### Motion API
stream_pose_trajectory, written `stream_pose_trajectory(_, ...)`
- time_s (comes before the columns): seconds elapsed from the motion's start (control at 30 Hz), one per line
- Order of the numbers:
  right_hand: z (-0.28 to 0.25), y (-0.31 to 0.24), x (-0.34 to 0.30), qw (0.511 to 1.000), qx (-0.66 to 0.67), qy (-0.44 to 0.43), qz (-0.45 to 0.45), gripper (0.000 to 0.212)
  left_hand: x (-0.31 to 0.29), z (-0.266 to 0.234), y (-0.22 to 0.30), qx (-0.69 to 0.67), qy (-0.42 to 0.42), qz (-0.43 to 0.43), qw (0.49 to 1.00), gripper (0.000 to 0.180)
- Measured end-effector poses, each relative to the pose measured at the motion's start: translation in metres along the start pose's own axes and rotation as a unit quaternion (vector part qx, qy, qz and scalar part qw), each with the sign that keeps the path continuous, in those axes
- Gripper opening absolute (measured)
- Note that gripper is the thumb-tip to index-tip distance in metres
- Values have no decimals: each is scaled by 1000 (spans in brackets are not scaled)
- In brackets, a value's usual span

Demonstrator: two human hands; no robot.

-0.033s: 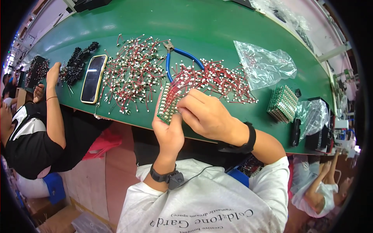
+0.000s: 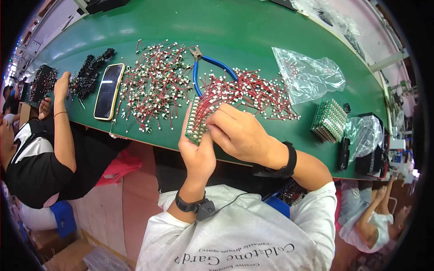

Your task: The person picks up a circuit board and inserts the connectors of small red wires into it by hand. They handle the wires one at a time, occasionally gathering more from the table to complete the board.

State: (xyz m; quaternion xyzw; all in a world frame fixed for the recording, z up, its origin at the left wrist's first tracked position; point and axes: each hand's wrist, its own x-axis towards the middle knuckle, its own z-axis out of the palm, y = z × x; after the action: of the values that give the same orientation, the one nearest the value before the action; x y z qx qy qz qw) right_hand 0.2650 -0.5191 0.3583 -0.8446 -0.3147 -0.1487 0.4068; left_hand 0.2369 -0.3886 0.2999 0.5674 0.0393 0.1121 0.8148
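My left hand (image 2: 197,153) grips the lower edge of a small green circuit board (image 2: 193,124) and holds it up over the table's near edge. Several red-wire connectors stick out of the board. My right hand (image 2: 239,133) lies over the board's right side, its fingertips pinched on a red-wire connector at the board. Both wrists wear black bands. Just behind my hands lies a pile of red-wire connectors (image 2: 255,92). Blue-handled cutters (image 2: 212,67) rest between that pile and a second, larger pile (image 2: 153,86) to the left.
On the green table (image 2: 253,31) lie a phone (image 2: 108,90), a crumpled clear bag (image 2: 309,74), a stack of green boards (image 2: 329,121) and another bag (image 2: 366,135). A co-worker's arm (image 2: 63,122) reaches to black parts (image 2: 88,74) at left. Another person sits lower right.
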Motion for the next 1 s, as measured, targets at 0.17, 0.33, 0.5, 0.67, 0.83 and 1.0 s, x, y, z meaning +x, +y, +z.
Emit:
stream_pose_trajectory(0.17,4,5,-3,1000,9,-2,17,15,-3,5,8,46,-75,18,996,50)
stream_pose_trajectory(0.33,3,7,-3,997,63,-24,32,13,0,-2,-1,63,-101,28,992,50)
stream_pose_trajectory(0.5,2,4,-3,997,53,-25,50,13,0,1,3,89,-109,52,989,49)
stream_pose_trajectory(0.67,-3,-4,-5,998,-41,-31,26,12,-1,1,7,158,-118,97,976,55)
stream_pose_trajectory(0.83,-3,-5,-6,998,-58,-15,-12,9,-1,-1,6,149,-125,90,977,56)
stream_pose_trajectory(1.0,-9,-5,-3,997,-62,-35,-25,11,-3,-1,7,94,-134,59,985,55)
